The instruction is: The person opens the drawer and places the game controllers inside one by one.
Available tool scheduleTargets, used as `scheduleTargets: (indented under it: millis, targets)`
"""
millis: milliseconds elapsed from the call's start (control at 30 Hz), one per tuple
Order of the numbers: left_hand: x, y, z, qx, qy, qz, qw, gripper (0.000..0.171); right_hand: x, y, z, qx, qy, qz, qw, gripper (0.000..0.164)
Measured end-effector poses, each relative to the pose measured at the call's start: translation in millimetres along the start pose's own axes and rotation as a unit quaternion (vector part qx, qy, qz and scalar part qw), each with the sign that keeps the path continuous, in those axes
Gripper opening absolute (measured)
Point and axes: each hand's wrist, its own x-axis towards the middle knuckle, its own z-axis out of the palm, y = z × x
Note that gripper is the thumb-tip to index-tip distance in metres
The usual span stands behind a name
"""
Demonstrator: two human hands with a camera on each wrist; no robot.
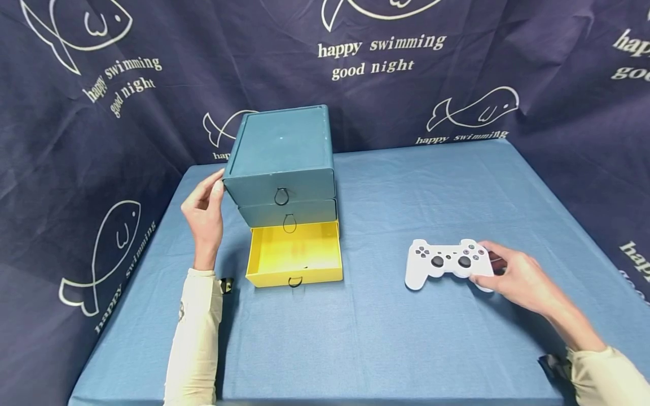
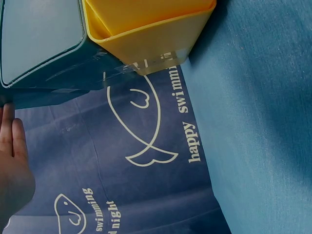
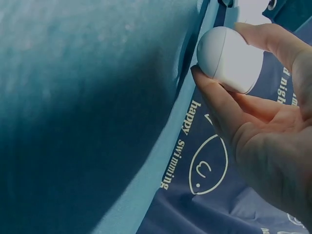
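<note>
In the head view my right hand (image 1: 525,279) pinches a white game controller (image 1: 449,262) by its right grip, thumb on the near side. The controller's buttons and two black sticks face up. The right wrist view shows the rounded grip end (image 3: 234,58) between thumb and fingers. My left hand (image 1: 205,211) touches the left front edge of a blue-green drawer unit (image 1: 284,141). Fairly straight fingers (image 2: 18,139) lie against its side in the left wrist view. Below two blue-green drawers, the bottom yellow drawer (image 1: 294,275) is pulled out, and no item shows inside.
A blue cloth (image 1: 386,338) covers the table under the unit and the controller. Dark blue curtains (image 1: 386,107) with white fish drawings and lettering hang behind and at both sides. Small black loops (image 1: 281,196) serve as pulls on the drawer fronts.
</note>
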Motion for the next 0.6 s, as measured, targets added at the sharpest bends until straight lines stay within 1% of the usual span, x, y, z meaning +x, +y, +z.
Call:
scheduleTargets:
  millis: [200, 367, 600]
  targets:
    - [0.1, -0.5, -0.1, 0.0, 0.001, 0.0, 1.0, 0.025, 0.7, -3.8, 2.9, -0.005, 0.008, 0.014, 1.0, 0.071]
    - [0.3, -0.3, -0.8, -0.001, 0.001, -0.001, 1.0, 0.025, 2.3, -6.8, 6.5, 0.0, 0.028, 0.006, 1.0, 0.066]
    - [0.4, -0.2, -1.0, 0.008, -0.003, 0.002, 1.0, 0.026, 6.4, -17.0, 9.8, 0.023, 0.035, -0.005, 0.999, 0.064]
